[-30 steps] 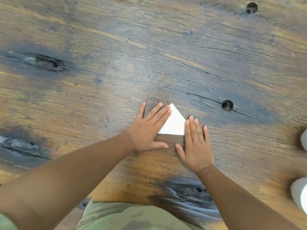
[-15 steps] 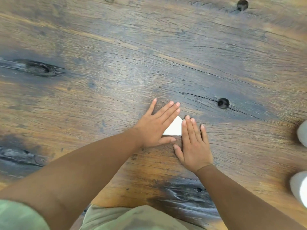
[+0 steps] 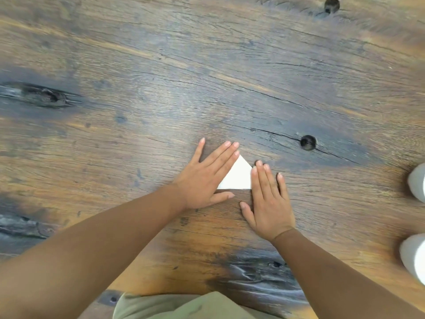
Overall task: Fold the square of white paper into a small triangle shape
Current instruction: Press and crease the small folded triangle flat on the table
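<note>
1. Fingers [image 3: 220, 157] of the left hand [image 3: 202, 180] are lying stretched out and flat in the head view, close together except for the little finger, which is splaying off to the left; nothing is being gripped, the palm is simply pressing down.
2. Fingers of the right hand [image 3: 269, 203] are likewise lying straight and flat, pointing away from the person, with the thumb angling out toward the left hand.
3. White paper [image 3: 239, 178] is sitting between the two hands as a small triangle, its tip pointing away from the person and its straight lower edge facing them.
4. Left fingers are covering the paper's slanted left side, while the right index finger is resting along its right edge; how much paper is hiding under either hand is hard to tell.
5. Wooden table [image 3: 161, 100] is carrying everything, its grain running dark and weathered, with a round knot [image 3: 308, 142] showing just beyond the paper to the right.
6. Two white objects [image 3: 416, 256] are poking in at the right edge, well apart from the hands and too cut off to identify.
7. Olive-green clothing [image 3: 184, 306] is showing at the bottom edge, between the forearms.
</note>
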Demonstrator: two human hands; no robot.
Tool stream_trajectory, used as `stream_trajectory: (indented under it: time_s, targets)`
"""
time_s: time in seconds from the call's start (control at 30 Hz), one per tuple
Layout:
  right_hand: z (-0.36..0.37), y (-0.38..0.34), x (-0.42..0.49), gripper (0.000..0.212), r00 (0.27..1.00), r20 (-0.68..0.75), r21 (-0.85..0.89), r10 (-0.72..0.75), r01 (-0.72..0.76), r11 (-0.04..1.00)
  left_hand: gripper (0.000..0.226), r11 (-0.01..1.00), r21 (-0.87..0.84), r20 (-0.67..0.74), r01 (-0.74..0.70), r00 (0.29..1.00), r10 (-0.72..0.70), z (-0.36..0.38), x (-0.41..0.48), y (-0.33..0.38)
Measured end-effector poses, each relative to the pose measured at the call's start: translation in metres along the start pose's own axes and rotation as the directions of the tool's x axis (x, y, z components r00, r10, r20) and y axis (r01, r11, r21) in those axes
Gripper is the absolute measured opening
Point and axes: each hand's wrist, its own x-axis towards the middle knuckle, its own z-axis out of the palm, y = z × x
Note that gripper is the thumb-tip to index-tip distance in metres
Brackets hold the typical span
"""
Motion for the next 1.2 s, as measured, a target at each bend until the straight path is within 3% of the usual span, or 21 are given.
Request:
stream_trajectory:
  time_s: [0.3, 0.6, 1.0, 1.2]
  targets:
    - [-0.001, 0.000, 0.001, 0.080, 1.000, 0.013, 0.005, 0.008, -0.008, 1.000, 0.092, 0.995, -0.005, 0.047, 0.095, 0.994, -0.095, 0.011, -0.087, -0.002]
    - [0.003, 0.001, -0.001, 0.079, 1.000, -0.005, 0.005, -0.001, 0.001, 1.000, 0.092, 0.980, -0.026, 0.023, 0.200, 0.980, -0.199, 0.015, -0.051, 0.015]
    - [0.009, 0.002, -0.001, 0.080, 0.999, -0.045, 0.004, -0.012, 0.012, 1.000, 0.092, 0.979, -0.009, 0.023, 0.206, 0.978, -0.205, 0.022, -0.051, 0.015]
    - [-0.006, -0.002, 0.000, 0.080, 0.999, 0.036, 0.025, -0.004, 0.003, 1.000, 0.090, 0.974, 0.013, 0.154, 0.227, 0.962, -0.227, 0.010, -0.049, 0.017]
